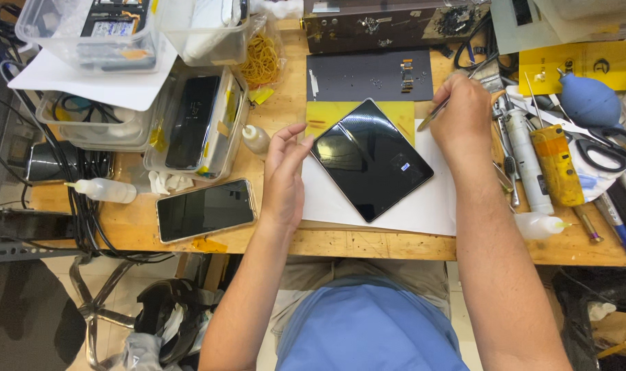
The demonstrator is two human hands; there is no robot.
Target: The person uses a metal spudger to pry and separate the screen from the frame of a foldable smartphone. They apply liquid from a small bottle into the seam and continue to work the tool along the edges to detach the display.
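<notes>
A black tablet-like device [372, 159] lies tilted on a white sheet [423, 206] at the middle of the wooden bench. My left hand [283, 175] rests open at its left edge, fingertips touching the device's corner. My right hand [462, 114] hovers past the device's upper right corner and holds a thin metal tool [431, 115] that points down-left toward the device. A yellow pad [326, 114] and a dark mat [368, 74] with small parts lie behind the device.
A smartphone [204, 209] lies face up at the left front. Clear plastic trays [196, 124] with a phone stand behind it. Small squeeze bottles [107, 189], scissors [605, 148], a blue air blower [589, 99] and several tools crowd the right side.
</notes>
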